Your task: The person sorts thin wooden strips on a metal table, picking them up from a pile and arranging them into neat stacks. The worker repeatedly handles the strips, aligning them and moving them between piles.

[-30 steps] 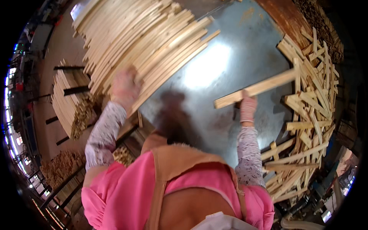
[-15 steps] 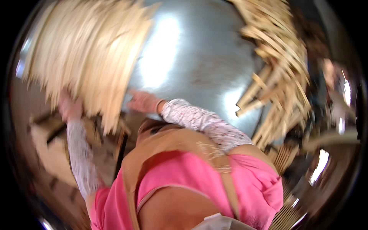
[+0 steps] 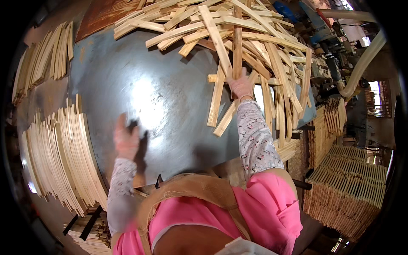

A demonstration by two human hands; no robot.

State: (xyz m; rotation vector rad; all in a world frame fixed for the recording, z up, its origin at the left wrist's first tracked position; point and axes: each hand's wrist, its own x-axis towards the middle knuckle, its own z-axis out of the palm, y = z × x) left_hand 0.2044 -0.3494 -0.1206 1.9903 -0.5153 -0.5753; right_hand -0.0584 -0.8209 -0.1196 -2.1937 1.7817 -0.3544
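Note:
My right hand is closed at the near ends of two wooden strips, a brownish strip and a paler strip slanting away to the left. Both lie across a jumbled heap of strips on the metal tabletop; exactly how the fingers wrap them is partly hidden. Over the left part of the tabletop, my left hand holds nothing, its fingers apart and somewhat blurred. To its left, strips lie side by side in a row.
Another group of strips lies at the far left. At the right stand stacked bundles of slats. Machinery with a pale hose is at the far right. A rusty sheet is at the back left.
The view has swung right. My right hand has moved from beside the row of strips to the heap and closed on strips there. My left hand has left the row's near ends.

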